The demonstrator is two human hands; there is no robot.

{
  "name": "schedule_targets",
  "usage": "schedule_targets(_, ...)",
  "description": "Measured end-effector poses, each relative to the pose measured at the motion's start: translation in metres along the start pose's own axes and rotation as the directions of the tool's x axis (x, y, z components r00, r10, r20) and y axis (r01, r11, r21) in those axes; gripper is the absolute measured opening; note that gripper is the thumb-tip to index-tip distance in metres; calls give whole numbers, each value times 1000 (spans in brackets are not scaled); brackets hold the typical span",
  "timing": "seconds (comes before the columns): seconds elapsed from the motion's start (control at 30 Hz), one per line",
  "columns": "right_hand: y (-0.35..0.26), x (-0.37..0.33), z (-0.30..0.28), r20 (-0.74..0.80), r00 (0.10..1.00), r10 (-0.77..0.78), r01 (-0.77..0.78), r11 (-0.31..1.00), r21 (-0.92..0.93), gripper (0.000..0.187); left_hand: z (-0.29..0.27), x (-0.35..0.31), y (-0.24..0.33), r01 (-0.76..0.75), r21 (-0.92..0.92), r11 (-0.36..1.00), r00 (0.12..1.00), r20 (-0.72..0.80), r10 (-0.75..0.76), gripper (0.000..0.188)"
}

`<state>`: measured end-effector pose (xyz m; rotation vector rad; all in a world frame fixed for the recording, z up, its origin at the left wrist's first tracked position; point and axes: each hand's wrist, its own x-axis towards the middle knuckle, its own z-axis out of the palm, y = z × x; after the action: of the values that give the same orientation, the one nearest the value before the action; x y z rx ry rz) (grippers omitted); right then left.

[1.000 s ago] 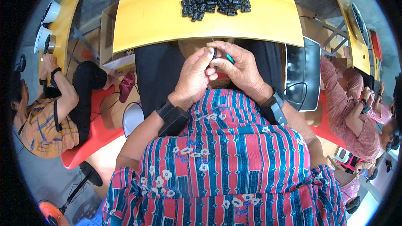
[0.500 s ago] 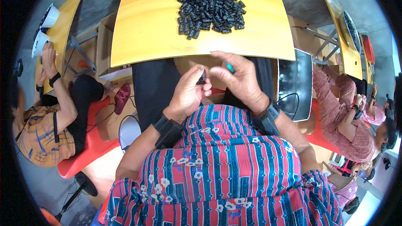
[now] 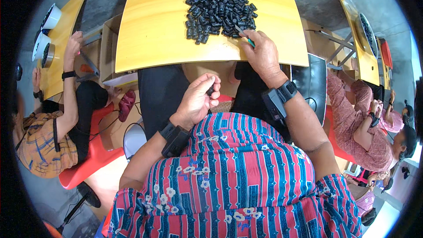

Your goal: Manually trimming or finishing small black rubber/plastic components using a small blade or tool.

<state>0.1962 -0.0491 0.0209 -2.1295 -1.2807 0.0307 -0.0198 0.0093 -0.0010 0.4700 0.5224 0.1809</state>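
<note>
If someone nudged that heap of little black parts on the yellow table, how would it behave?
The black parts would probably scatter rather than move as one, since they lie loosely jumbled. Some might roll, as many look roughly cylindrical. Each is probably light, being so small: the left hand partly hides one dark piece in its grip.

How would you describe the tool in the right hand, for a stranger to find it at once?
Find the yellow table at top centre. Over its near edge, the person's right hand, beside the pile of black pieces, holds the tool. Its green handle and thin grey tip set it apart from those pieces.
</note>
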Motion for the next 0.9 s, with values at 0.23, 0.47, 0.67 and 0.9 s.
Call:
schedule_targets(0.23,0,4,-1,6,1000,-8,7,999,41,21,6,-1,2,25,7,1000,998,-63,-25,14)
schedule_targets(0.47,-2,1,3,37,999,-3,4,1000,-26,19,3,2,3,10,53,999,998,-69,-7,16)
schedule_targets(0.67,-4,2,3,59,998,9,-3,996,-93,16,-1,5,4,-17,32,999,999,-44,18,16)
schedule_targets(0.9,-6,3,2,77,997,7,3,992,-126,14,3,4,4,-82,108,991,995,-44,87,16)
